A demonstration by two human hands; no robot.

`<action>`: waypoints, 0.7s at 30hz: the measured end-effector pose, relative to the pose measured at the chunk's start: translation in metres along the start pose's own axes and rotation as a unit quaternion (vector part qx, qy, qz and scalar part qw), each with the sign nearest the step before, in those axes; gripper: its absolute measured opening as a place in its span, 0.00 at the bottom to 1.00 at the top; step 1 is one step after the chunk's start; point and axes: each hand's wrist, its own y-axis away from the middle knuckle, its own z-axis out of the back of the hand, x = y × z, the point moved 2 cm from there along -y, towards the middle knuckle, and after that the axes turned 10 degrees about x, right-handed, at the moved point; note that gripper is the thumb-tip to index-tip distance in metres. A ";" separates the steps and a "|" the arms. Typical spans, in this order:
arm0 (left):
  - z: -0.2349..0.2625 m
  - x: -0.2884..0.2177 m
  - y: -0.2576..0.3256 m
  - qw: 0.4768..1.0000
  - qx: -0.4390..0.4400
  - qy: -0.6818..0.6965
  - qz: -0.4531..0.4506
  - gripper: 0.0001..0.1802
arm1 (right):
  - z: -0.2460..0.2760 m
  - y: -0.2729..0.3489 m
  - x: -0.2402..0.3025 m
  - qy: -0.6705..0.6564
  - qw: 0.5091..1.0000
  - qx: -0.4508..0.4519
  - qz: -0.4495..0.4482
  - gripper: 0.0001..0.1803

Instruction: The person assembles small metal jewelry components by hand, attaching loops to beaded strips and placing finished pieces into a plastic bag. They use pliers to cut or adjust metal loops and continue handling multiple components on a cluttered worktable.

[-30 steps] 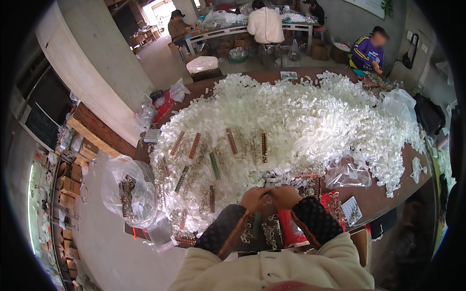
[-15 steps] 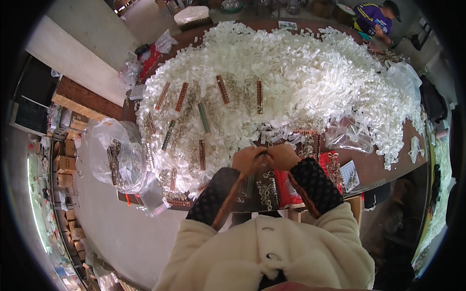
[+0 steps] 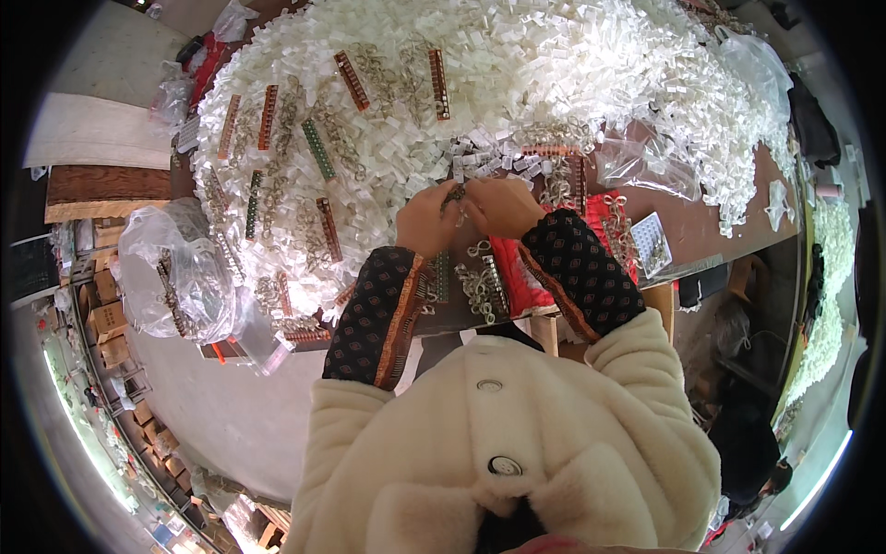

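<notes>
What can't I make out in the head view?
All in the head view:
- Small item: mostly covered by the left hand and right hand.
- White pile: far side cut off by the top edge.
- Clear bag: crumpled, shiny plastic obscures some contents.
- Pale card: fine detail too small.

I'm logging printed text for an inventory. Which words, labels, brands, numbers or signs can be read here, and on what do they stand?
None can be read.
Cardboard boxes at left: any markings are too small and blurred.
Pale rectangular sheet at right: any print is too small to read.
</notes>
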 end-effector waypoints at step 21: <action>-0.001 0.015 -0.007 0.998 0.017 0.048 0.037 0.20 | 0.003 -0.016 0.005 0.000 0.998 0.044 -0.050 0.18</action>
